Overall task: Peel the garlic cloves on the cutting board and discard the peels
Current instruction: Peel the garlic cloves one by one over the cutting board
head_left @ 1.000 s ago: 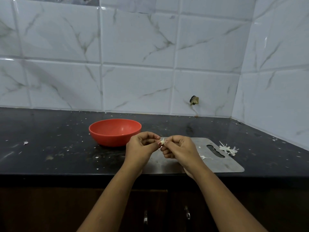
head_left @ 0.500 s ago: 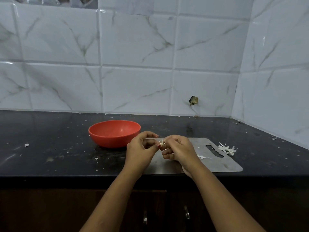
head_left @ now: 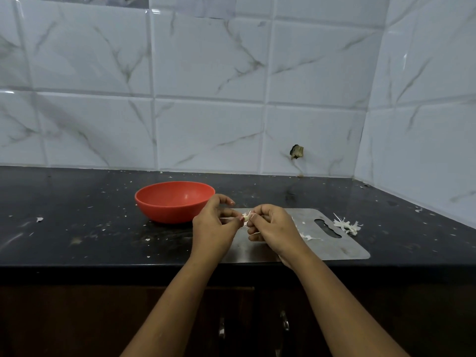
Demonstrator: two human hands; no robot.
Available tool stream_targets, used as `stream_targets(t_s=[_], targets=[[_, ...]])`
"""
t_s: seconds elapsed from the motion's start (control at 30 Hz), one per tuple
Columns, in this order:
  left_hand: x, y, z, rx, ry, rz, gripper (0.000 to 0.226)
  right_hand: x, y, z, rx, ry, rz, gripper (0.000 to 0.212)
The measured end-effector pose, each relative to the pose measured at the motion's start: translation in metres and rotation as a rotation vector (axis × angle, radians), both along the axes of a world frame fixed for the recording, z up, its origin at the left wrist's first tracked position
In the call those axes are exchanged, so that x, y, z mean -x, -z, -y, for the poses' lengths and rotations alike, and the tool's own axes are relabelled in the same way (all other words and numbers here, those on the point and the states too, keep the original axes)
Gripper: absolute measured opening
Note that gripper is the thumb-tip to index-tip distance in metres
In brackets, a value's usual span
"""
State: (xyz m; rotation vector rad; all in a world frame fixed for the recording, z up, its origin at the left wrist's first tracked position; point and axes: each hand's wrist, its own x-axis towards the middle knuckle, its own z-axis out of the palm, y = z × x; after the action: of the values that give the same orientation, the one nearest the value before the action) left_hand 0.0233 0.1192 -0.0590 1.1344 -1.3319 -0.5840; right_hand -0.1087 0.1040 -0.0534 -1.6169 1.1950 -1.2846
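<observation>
Just above the left end of the cutting board (head_left: 334, 249), both hands meet on one garlic clove (head_left: 246, 217). The left hand (head_left: 213, 228) pinches it at the fingertips with the index finger lifted, and the right hand (head_left: 273, 228) pinches its other side with curled fingers. Peels (head_left: 347, 225) lie at the board's far right corner, and a red bowl (head_left: 175, 202) sits to the board's left.

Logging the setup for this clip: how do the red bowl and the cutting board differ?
The red bowl is round and deep; the cutting board is flat and grey, with a handle slot. The bowl's visible inside shows nothing; the board carries peel scraps. The bowl sits beyond the left hand; the board lies below the right hand. Both rest on the black counter.
</observation>
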Motion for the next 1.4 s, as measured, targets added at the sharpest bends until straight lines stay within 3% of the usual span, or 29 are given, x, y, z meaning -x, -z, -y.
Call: stream_targets(t_s=[0.17, 0.5, 0.67, 0.9, 1.23, 1.4], targets=[[0.0057, -0.0022, -0.0011, -0.042, -0.033, 0.046, 0.002, 0.0002, 0.0030, -0.0003, 0.055, 0.012, -0.007, 0.017], [0.0075, 0.0007, -0.0011, 0.081, -0.026, 0.227, 0.025, 0.0002, 0.0058, 0.0008, 0.114, -0.026, 0.047, 0.016], [0.0063, -0.0011, -0.0013, 0.059, 0.065, 0.128, 0.023, 0.0020, 0.0043, 0.0035, 0.076, -0.060, 0.120, 0.017], [0.0025, -0.0004, 0.0001, 0.011, 0.117, -0.001, 0.014, 0.0037, 0.0033, 0.0057, 0.026, -0.101, 0.080, 0.018], [0.0042, 0.0011, 0.0034, -0.029, 0.060, 0.015, 0.025, 0.0005, 0.0028, 0.0013, 0.054, -0.074, 0.025, 0.019], [0.0027, -0.0003, 0.0048, -0.069, 0.084, -0.202, 0.014, -0.0007, 0.0040, 0.0044, 0.036, -0.060, 0.077, 0.020]])
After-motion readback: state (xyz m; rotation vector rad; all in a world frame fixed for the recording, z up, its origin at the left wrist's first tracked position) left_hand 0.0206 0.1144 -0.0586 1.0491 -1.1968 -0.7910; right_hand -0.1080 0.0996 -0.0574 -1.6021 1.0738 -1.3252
